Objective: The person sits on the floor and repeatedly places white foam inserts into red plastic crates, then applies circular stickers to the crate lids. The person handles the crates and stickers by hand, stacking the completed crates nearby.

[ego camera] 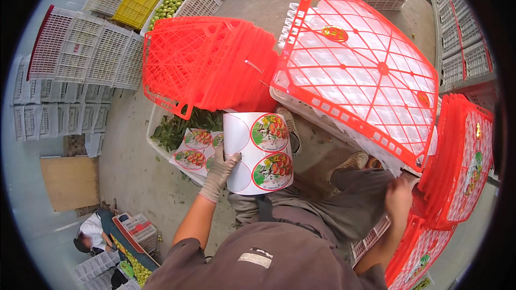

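My left hand (218, 173), in a pale glove, grips a roll of round fruit labels (271, 151) above my lap. The labels carry printed fruit and writing, and a strip of them (193, 149) hangs off to the left. My bare right hand (398, 197) is at the near right corner of a red plastic lattice panel (382, 68). That panel lies over white foam netting (354, 100) on a pale crate. The right hand's fingers are curled and partly hidden, so I cannot tell whether they hold anything.
Nested red lattice panels (209, 62) lean at front left, above a white crate of green leaves (173, 133). Red-sided packs (455, 165) stand close on my right. Crates of green fruit (173, 4) line the back. A person (94, 231) works at lower left beside fruit.
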`<action>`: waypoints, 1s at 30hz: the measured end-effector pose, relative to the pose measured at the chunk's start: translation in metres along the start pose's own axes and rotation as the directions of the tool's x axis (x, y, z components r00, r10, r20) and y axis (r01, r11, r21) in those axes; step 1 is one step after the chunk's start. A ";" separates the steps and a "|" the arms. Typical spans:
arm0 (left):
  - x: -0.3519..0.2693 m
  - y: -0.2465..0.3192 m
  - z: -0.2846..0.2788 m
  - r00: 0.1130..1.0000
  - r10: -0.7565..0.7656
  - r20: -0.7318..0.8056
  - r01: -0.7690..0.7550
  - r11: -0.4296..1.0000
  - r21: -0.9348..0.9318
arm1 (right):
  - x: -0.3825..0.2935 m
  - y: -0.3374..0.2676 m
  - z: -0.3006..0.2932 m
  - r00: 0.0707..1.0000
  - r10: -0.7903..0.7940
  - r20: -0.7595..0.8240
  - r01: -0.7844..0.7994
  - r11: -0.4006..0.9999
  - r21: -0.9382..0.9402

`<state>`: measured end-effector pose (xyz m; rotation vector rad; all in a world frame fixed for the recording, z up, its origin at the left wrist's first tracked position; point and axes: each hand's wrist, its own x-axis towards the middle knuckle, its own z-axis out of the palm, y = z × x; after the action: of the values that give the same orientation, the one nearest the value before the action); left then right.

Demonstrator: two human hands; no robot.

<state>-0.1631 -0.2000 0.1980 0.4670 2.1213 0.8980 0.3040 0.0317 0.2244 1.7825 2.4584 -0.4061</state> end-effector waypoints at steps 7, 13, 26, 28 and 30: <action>0.006 -0.007 0.002 1.000 -0.025 -0.003 0.025 0.999 0.031 | 0.033 -0.214 0.097 0.905 -0.292 0.311 0.004 0.735 0.678; -0.066 0.040 -0.001 0.971 0.232 -0.059 -0.218 0.959 0.182 | 0.054 -0.230 0.147 0.646 -0.427 0.633 -0.750 -0.198 0.632; -0.092 0.032 0.061 0.975 -0.109 0.193 0.222 0.479 -0.849 | 0.047 -0.235 0.058 0.902 -0.037 0.430 -0.431 -0.027 0.902; -0.090 0.032 0.061 0.979 -0.139 0.150 0.204 0.609 -0.767 | 0.041 -0.239 0.048 0.962 0.052 0.267 -0.268 0.328 0.906; -0.088 0.034 0.065 0.977 -0.149 0.153 0.213 0.737 -0.642 | 0.021 -0.243 0.032 0.885 -0.260 -0.386 0.464 0.560 0.687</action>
<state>-0.0560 -0.1986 0.2382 -0.0701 1.5802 1.3897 0.0653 -0.0269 0.2299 1.5228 3.1288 -1.5887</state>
